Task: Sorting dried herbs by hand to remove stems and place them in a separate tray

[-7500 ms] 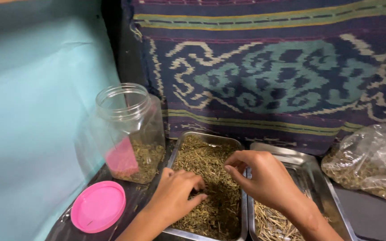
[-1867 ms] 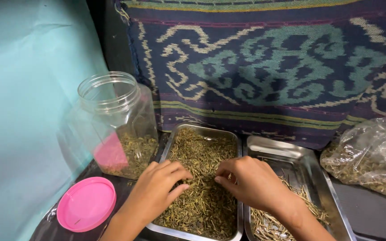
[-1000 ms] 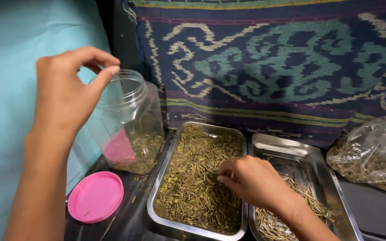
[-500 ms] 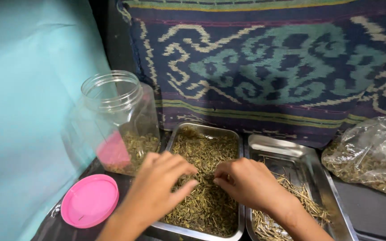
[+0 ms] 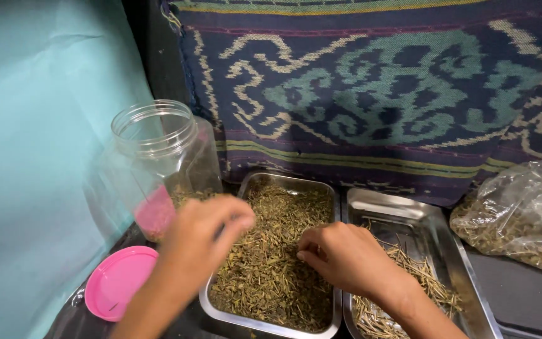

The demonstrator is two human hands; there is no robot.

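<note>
My right hand (image 5: 345,260) rests low over the steel tray of dried green herb bits (image 5: 271,270), thumb and forefinger drawn together at the heap's right-hand side. They pinch something small out of the litter, though the piece itself is too fine to make out. My left hand (image 5: 203,235) hovers over the tray's left rim, blurred. Its fingers look loosely curled, and I cannot tell whether they close on anything.

The herb tray sits in the middle, its long side touching a second steel tray (image 5: 421,251) on the right. That tray is mostly bare metal at the far end and holds pale straw-like stems (image 5: 409,276) toward the near end, partly under my right wrist. So there are 2 trays side by side: 1 with mixed green bits, 1 with stalks.

Just left of the herb tray stands a clear plastic jar (image 5: 158,163), open at the top, with a low layer of the same green bits at its bottom. Its pink lid (image 5: 117,290) lies flat in front of it, well apart from the mouth. At the far right lies a crumpled clear bag of dried herb (image 5: 522,216). A patterned woven cloth (image 5: 371,94) hangs behind, with a turquoise sheet (image 5: 39,157) to the left.
</note>
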